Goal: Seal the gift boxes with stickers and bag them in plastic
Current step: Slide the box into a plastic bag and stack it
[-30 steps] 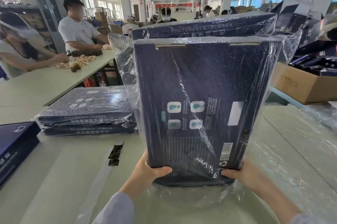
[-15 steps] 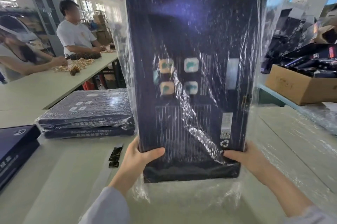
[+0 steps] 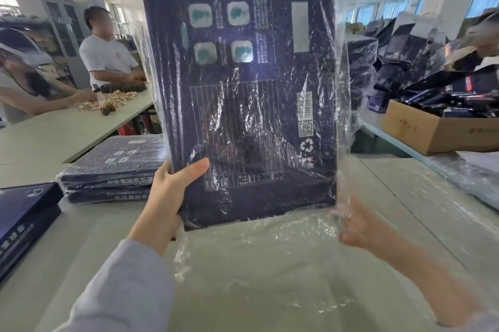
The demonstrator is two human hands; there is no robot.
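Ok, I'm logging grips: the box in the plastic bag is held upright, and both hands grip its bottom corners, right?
Not both. In the head view only the left hand grips the box, at its lower left corner; the right hand is open, off the box, beside the lower right corner. The box is upright in the plastic bag, as you said.

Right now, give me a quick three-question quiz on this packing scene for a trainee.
1. True or false: the raised gift box lies flat on the table.
2. Which hand grips the box's lower corner? A. left hand B. right hand C. neither
3. Fill in: the stack of bagged boxes sits on the person's ____ side.
Key: 1 false; 2 A; 3 left.
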